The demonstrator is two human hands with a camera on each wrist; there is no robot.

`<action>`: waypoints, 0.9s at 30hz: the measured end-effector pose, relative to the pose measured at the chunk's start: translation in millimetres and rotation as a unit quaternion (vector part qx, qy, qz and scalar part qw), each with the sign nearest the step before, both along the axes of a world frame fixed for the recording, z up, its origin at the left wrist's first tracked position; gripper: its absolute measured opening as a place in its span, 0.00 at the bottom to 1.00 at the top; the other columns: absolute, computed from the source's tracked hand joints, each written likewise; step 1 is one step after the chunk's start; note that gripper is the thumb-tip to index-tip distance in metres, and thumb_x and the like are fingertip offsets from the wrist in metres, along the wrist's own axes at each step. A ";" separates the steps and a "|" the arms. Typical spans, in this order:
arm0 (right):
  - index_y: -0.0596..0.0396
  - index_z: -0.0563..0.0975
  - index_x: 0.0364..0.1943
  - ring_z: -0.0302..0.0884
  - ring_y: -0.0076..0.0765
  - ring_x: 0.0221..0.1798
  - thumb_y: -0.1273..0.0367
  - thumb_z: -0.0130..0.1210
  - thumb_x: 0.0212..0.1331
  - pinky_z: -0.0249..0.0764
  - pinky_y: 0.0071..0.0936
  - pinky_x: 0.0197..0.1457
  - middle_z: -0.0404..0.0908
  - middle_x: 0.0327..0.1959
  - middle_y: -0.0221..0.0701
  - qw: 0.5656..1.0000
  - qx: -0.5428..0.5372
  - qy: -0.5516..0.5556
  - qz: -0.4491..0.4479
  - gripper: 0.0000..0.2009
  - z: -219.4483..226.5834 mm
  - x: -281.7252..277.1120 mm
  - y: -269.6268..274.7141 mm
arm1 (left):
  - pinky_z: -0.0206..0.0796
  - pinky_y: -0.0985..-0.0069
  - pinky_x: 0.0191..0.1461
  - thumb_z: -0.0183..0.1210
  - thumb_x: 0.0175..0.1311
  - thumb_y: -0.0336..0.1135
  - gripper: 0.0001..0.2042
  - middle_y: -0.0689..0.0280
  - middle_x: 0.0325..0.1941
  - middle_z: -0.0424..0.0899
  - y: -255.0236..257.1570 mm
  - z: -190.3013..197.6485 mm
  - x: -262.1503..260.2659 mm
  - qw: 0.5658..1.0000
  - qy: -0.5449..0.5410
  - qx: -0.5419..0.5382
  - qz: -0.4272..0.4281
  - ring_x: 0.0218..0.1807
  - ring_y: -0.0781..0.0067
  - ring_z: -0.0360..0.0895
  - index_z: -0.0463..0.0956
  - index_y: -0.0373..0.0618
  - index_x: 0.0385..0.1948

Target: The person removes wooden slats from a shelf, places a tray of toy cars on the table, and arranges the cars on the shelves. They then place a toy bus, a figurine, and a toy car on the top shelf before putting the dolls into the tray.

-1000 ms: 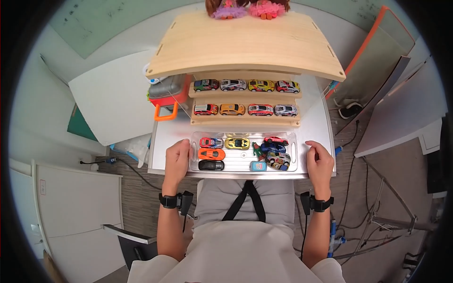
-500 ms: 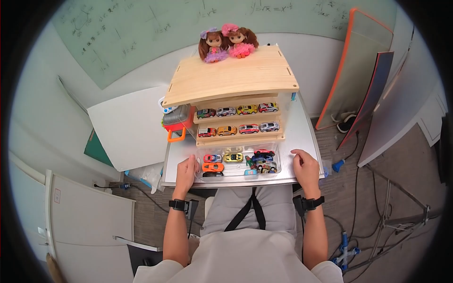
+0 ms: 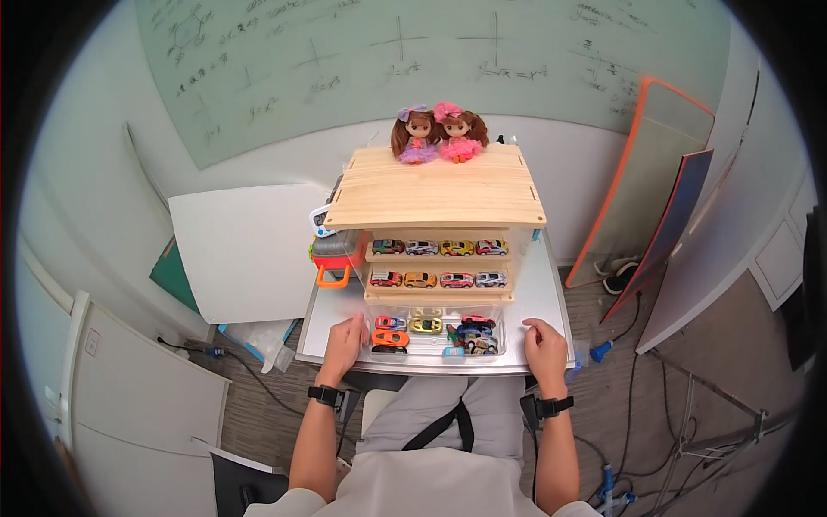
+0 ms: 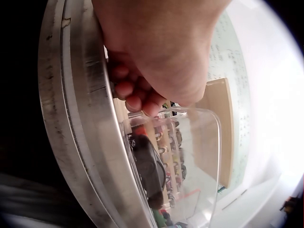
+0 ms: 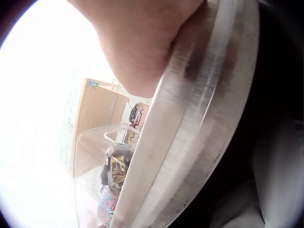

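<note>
My left hand [image 3: 345, 345] rests on the table by the left end of a clear plastic tray [image 3: 422, 349], its fingers loosely curled and holding nothing. To the tray's right, apart from it, my right hand [image 3: 546, 350] lies on the table near the front edge, also loosely curled around nothing. Inside the tray's left half sit a red-and-blue toy car, a yellow toy car [image 3: 425, 325], an orange toy car [image 3: 390, 339] and a black toy car [image 4: 148, 166]. Several more toy cars [image 3: 479, 336] are heaped at its right, beside a small blue item [image 3: 453, 351].
Behind the tray stands a wooden display shelf [image 3: 439, 293] with two rows of toy cars. Two dolls [image 3: 439, 142] sit on its top board [image 3: 431, 189]. A red-and-grey toy case [image 3: 336, 250] with an orange handle stands left of it. Cables [image 3: 267, 398] lie on the floor.
The head view has tilted up, bringing the dolls and the whiteboard fully into sight. Both hands keep about the same places beside the tray.
</note>
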State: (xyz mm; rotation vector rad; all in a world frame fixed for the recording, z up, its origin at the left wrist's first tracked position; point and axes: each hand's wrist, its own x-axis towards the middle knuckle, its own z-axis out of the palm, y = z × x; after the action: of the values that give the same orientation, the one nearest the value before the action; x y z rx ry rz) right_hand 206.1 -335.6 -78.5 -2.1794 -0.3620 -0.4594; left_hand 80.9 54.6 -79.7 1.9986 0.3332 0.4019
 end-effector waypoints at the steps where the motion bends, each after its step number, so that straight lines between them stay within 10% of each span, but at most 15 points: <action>1: 0.55 0.87 0.41 0.86 0.47 0.31 0.73 0.56 0.62 0.79 0.38 0.37 0.86 0.31 0.43 1.000 -0.003 0.000 0.002 0.09 -0.9 0.4 0.9 | 0.65 0.70 0.36 0.44 0.84 0.47 0.29 0.63 0.19 0.75 0.6 -0.7 -0.2 1.000 0.000 0.018 0.001 0.26 0.72 0.71 0.73 0.35 0.21; 27: 0.58 0.86 0.42 0.75 0.29 0.23 0.79 0.55 0.63 0.68 0.27 0.27 0.83 0.28 0.36 0.998 -0.054 0.039 0.002 0.09 5.2 5.3 6.6 | 0.63 0.66 0.33 0.43 0.83 0.40 0.25 0.58 0.22 0.73 1.3 10.0 5.3 0.999 0.042 0.016 -0.018 0.25 0.62 0.71 0.71 0.34 0.21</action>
State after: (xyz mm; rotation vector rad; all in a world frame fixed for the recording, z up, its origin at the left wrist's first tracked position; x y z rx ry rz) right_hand 211.4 -329.0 -73.3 -2.2939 -0.3568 -0.3586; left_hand 86.2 55.9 -69.7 2.0543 0.3450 0.3037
